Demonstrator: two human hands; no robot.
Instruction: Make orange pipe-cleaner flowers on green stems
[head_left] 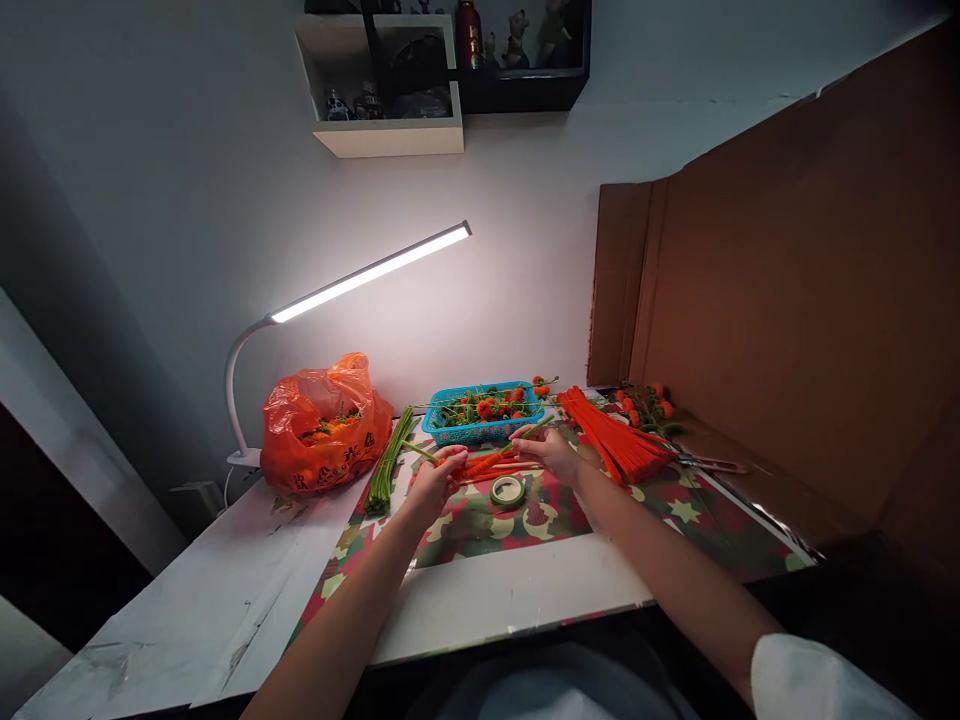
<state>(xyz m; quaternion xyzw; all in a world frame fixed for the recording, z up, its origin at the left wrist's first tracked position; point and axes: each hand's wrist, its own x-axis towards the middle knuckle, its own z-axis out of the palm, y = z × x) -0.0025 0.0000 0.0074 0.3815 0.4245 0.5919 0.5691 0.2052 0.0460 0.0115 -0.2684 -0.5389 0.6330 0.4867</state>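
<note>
My left hand (440,478) is closed, its fingertips pinching a pipe cleaner with a green end (420,452) sticking out to the left. Opposite it, my right hand (553,454) pinches a green pipe cleaner, its tip pointing up and away. Orange pipe cleaner (486,463) spans the gap between the two hands; how the colours are joined is too small to make out. Below that gap a roll of green tape (508,491) lies flat. Loose orange stems rest on the patterned sheet (480,535) behind the tape.
A blue basket (469,433) holds orange-and-green flower pieces. Green stems (388,470) lie left, beside an orange plastic bag (322,430). At right are orange pipe cleaners (615,440), finished-looking flowers (645,405) and scissors (716,465). A lit lamp (371,275) overhangs the table; cardboard (780,300) walls the right.
</note>
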